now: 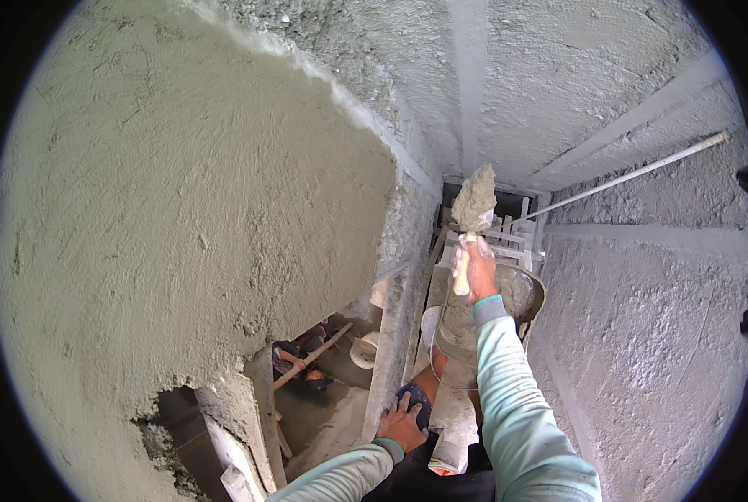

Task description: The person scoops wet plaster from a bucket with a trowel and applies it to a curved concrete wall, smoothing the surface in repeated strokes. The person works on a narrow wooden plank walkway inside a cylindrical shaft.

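My right hand (474, 272) is closed round the pale handle of a trowel (462, 283). A heap of wet grey mortar (476, 199) covers most of the trowel's blade, which points away from me. Beneath that hand and forearm stands a bucket (539, 294) with more mortar inside; my sleeve hides part of it. My left hand (401, 425) lies with its fingers spread on my leg, over dark patterned cloth, and holds nothing. To the left, a broad wall (198, 192) carries fresh, rough grey plaster with a ragged lower edge.
A long pole (642, 171) leans against the right-hand wall (650, 335). Wooden planks (508, 243) lie beyond the bucket. Through an opening at lower left, another person (290, 360) appears below, near a wooden pole (313, 356) and a round pale container (364, 351).
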Demonstrator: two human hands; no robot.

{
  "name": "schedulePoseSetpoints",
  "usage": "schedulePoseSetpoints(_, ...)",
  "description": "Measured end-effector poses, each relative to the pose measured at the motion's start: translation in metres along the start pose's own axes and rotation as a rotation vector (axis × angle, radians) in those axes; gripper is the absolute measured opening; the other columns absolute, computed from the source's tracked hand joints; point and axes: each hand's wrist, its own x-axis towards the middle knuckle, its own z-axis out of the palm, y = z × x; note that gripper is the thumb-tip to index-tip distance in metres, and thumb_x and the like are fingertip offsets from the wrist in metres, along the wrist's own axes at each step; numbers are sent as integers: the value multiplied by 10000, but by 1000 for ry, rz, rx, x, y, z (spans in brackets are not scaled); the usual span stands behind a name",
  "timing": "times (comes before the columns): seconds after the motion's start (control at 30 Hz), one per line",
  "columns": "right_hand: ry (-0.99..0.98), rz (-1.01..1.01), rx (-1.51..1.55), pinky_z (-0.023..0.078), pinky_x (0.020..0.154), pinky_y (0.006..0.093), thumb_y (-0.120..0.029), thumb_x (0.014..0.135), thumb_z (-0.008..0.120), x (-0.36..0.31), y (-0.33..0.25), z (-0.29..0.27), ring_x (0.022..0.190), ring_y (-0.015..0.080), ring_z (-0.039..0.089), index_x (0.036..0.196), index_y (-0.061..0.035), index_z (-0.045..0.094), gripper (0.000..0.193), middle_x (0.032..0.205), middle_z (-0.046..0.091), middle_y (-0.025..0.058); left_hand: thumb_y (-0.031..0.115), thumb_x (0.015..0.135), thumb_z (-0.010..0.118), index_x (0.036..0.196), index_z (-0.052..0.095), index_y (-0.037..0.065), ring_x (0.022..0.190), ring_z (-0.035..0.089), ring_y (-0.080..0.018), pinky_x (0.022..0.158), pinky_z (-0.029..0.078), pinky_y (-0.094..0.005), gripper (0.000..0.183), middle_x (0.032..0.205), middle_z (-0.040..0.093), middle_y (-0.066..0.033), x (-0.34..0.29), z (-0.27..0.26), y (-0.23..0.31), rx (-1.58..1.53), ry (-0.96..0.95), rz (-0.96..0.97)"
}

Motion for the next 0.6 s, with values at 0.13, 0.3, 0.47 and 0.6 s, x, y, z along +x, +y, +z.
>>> schedulePoseSetpoints(0.13, 23, -153, 71, 458, 461, 286, -169, 1020, 570, 64, -40, 26, 575, 114, 526, 1078, -85, 551, 103, 799, 567, 32, 445, 841, 678, 1503, 536, 156, 1530, 285, -424, 1214, 306, -564, 737, 1687, 270, -176, 5, -4, -11, -18, 24, 51)
schedulePoseSetpoints(0.3, 223, -627, 24, 513, 491, 300, -45, 972, 588, 126, -102, 37, 600, 143, 575, 1052, -81, 457, 158, 791, 575, 65, 458, 839, 679, 1507, 537, 169, 1524, 297, -428, 1222, 293, -554, 742, 1686, 275, -178, 10, 0, -25, -96, 51, 77)
schedulePoseSetpoints(0.47, 629, -786, 135, 539, 558, 378, -106, 940, 685, 223, -68, 109, 690, 228, 634, 1526, 20, 308, 708, 964, 651, 170, 477, 823, 696, 1493, 560, 187, 1517, 313, -429, 1233, 291, -526, 743, 1684, 275, -181, 13, 3, -39, -167, 110, 39)
schedulePoseSetpoints(0.6, 389, -794, -1074, 526, 807, 539, -210, 938, 682, 221, 5, 195, 918, 474, 676, 1374, 37, 537, 522, 961, 688, 289, 485, 802, 717, 1486, 570, 195, 1510, 326, -432, 1231, 300, -532, 757, 1678, 284, -185, 12, 2, -45, -215, 145, 13)
